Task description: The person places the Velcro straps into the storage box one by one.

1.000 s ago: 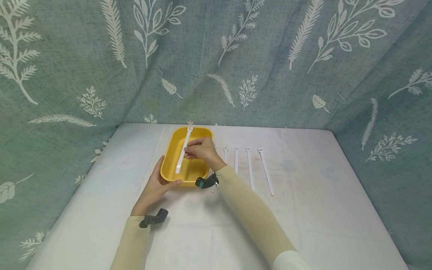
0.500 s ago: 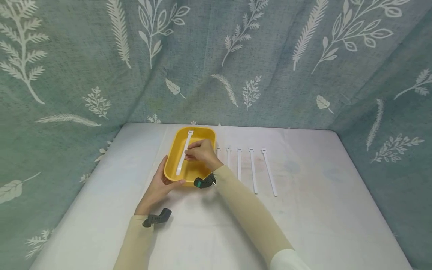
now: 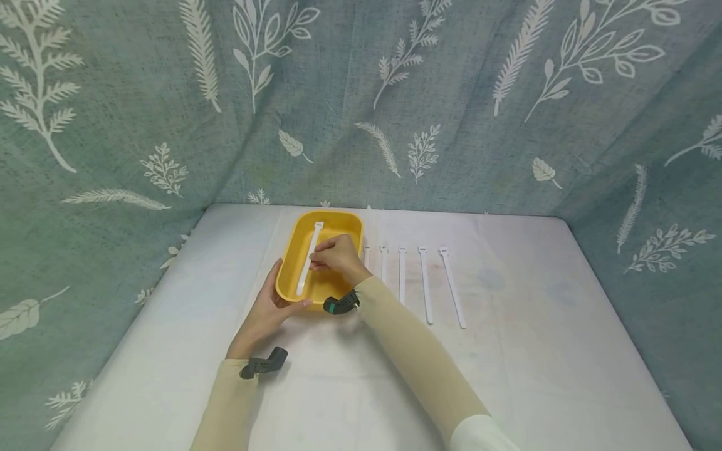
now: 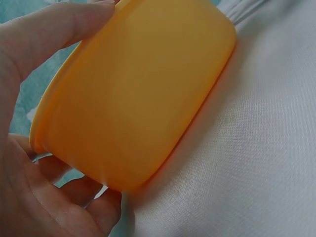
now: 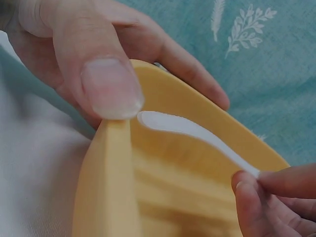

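A yellow rectangular plastic tray (image 3: pixel 286 263) stands on the white-covered table. My left hand (image 3: pixel 265 310) grips its near left corner, thumb at the near rim and fingers along the left side; in the left wrist view the fingers (image 4: pixel 101 205) curl against the outer wall. Between thumb and fingertips, my right hand (image 3: pixel 338 257) pinches a white cable strap (image 3: pixel 304 275) with a slotted head, around its middle. The strap lies lengthwise within the tray's outline, head toward the far end. In the right wrist view the strap's rounded tail (image 5: pixel 163 122) is inside the tray, close to the left thumb.
Several more white straps lie side by side right of the tray, slotted heads away from me; the rightmost strap (image 3: pixel 453 288) is slanted. My right forearm (image 3: pixel 417 351) covers parts of some. A leaf-patterned green cloth (image 3: pixel 338 113) hangs behind the table (image 3: pixel 536 351).
The strap in my right hand has come down and slightly nearer, its head now inside the far rim instead of over it. My left hand keeps its grip. The head view has shifted slightly.
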`<state>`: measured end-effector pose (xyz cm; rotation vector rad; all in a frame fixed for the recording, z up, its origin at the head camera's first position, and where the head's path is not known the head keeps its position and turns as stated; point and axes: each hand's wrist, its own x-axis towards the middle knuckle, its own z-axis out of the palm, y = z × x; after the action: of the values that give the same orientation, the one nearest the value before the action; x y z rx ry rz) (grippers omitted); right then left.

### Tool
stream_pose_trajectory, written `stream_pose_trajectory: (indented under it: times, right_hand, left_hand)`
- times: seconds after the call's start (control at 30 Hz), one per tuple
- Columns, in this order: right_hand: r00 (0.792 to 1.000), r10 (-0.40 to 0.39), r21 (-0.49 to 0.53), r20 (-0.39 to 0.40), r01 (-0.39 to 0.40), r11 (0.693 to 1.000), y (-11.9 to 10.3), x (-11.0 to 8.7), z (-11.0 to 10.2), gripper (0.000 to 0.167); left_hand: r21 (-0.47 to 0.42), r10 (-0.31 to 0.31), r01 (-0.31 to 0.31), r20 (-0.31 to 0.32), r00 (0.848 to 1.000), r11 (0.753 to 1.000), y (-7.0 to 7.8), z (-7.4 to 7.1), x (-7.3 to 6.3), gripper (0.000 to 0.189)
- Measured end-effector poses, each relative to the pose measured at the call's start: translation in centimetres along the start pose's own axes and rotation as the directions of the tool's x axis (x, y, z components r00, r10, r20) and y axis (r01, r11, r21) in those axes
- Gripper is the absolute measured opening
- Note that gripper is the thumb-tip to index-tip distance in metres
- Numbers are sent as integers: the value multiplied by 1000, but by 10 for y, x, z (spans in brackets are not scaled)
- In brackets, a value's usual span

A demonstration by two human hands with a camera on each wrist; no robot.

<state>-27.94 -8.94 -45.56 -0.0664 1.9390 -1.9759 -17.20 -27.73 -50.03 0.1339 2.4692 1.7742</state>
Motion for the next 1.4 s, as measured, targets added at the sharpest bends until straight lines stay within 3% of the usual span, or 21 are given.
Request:
stream_pose_trajectory:
  times: [0.43,1.4]
  right_hand:
    - [998,50,-91,-47,-54,994,3,0,9,12]
    - [997,75,-174,-33,-80,982,11,5,21,9]
  left_hand:
    - [34,-23,23,2,1000,999,0,-1,-1,120]
    - [15,-22,21,7,1000,1000,4,-1,-1,120]
